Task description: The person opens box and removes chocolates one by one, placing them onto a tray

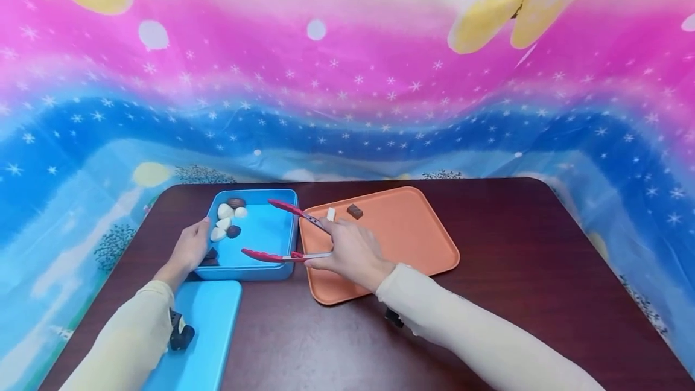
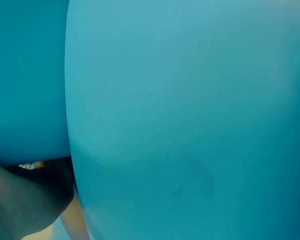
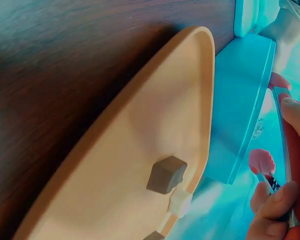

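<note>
My right hand (image 1: pixel 355 252) grips a pair of tongs (image 1: pixel 315 256) with red tips. The tongs' arms are spread apart above the blue box (image 1: pixel 271 273), with nothing between the tips. In the box's left part lie several white pieces (image 1: pixel 224 210), dark brown pieces (image 1: pixel 233 232) and a dark chip near the front corner. My left hand (image 1: pixel 190 247) holds the box by its left side; the wrist view hides most of its fingers. On the orange tray (image 1: pixel 412 240), a brown block (image 1: pixel 355 210) and a white piece (image 1: pixel 330 214) lie near the back edge, beyond my right hand.
A flat blue lid (image 1: pixel 209 318) lies in front of the box, partly under my left forearm. The tray stands right beside the box on the dark wooden table (image 1: pixel 516 270). A patterned cloth (image 1: pixel 347 101) hangs behind the table and along its sides.
</note>
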Demonstrator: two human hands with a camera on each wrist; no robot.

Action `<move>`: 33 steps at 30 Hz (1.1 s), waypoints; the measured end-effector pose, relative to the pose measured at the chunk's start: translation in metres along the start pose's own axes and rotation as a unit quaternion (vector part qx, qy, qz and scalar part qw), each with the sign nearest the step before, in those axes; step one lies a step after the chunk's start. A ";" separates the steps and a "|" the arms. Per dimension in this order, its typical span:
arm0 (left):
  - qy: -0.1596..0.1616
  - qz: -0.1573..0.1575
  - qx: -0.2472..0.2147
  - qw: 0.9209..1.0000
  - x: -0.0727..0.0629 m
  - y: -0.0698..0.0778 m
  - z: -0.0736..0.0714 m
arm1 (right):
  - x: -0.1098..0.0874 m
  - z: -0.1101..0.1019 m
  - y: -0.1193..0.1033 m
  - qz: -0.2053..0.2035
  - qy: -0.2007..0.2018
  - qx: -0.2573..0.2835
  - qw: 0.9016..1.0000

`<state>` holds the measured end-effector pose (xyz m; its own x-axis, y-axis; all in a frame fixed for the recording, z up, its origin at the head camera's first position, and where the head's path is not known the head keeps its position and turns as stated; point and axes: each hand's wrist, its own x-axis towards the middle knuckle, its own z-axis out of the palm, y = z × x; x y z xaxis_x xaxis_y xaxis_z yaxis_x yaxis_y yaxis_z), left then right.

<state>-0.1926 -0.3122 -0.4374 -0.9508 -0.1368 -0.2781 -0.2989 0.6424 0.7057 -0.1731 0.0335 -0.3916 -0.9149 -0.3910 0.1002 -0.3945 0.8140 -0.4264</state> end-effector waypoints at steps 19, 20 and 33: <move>-0.011 -0.002 0.001 1.000 0.002 -0.002 0.001 | 0.022 0.001 -0.030 -0.050 -0.048 -0.085 0.994; -0.010 -0.002 0.001 1.000 0.002 -0.002 0.001 | 0.023 0.002 -0.032 -0.049 -0.050 -0.092 0.993; 0.005 0.000 0.007 1.000 0.002 -0.004 0.003 | 0.032 0.024 -0.051 -0.068 -0.033 -0.164 0.984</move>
<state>-0.1935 -0.3128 -0.4424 -0.9515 -0.1443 -0.2716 -0.2978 0.6534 0.6960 -0.1798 -0.0309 -0.3876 -0.8482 -0.5247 0.0726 -0.5296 0.8424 -0.0992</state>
